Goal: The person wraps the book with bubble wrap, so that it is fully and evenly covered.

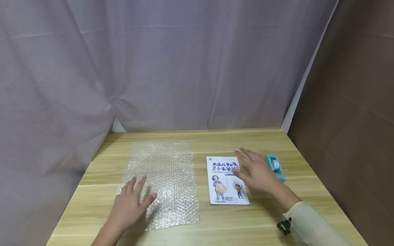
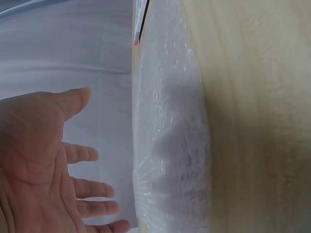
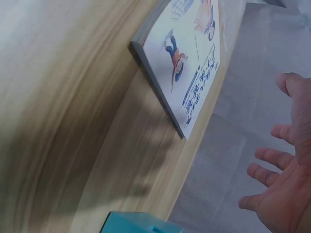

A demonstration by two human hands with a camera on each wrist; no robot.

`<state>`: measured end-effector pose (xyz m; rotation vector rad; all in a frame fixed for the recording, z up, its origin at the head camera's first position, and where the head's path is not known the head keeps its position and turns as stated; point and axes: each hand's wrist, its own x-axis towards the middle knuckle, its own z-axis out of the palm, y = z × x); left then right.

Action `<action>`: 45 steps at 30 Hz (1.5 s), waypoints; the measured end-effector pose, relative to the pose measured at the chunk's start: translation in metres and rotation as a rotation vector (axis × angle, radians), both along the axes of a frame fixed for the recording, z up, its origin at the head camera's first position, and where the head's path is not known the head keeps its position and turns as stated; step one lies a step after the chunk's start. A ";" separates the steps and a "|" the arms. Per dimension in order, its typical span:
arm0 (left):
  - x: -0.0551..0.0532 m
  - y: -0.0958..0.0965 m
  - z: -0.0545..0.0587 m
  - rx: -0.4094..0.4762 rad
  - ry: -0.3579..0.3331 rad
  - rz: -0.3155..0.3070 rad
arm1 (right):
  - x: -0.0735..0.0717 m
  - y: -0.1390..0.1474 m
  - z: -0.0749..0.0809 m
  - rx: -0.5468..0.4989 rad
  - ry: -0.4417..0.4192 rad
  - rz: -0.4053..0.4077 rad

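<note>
A sheet of bubble wrap [image 1: 166, 177] lies flat on the left half of the table. My left hand [image 1: 130, 203] hovers over its near left part, fingers spread and holding nothing; in the left wrist view the palm stands apart from the bubble wrap [image 2: 170, 126]. To the right lies a white paperback book [image 1: 227, 186] with cartoon figures on its cover. Above its right edge is my right hand [image 1: 257, 171], fingers extended, nothing in its grasp. From the right wrist view, a gap shows between that hand and the book [image 3: 187, 63].
A turquoise tape dispenser [image 1: 274, 164] with a roll of tape stands right of the book, partly hidden by my right hand. Grey cloth [image 1: 197, 68] hangs behind the wooden table [image 1: 221, 229], and a brown panel [image 1: 351, 102] borders the right side.
</note>
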<state>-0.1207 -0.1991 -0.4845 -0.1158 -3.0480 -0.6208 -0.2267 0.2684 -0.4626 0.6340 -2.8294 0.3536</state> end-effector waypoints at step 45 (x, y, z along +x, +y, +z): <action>0.031 0.010 -0.028 -0.081 -0.170 0.163 | -0.079 -0.104 -0.023 0.031 -0.192 0.238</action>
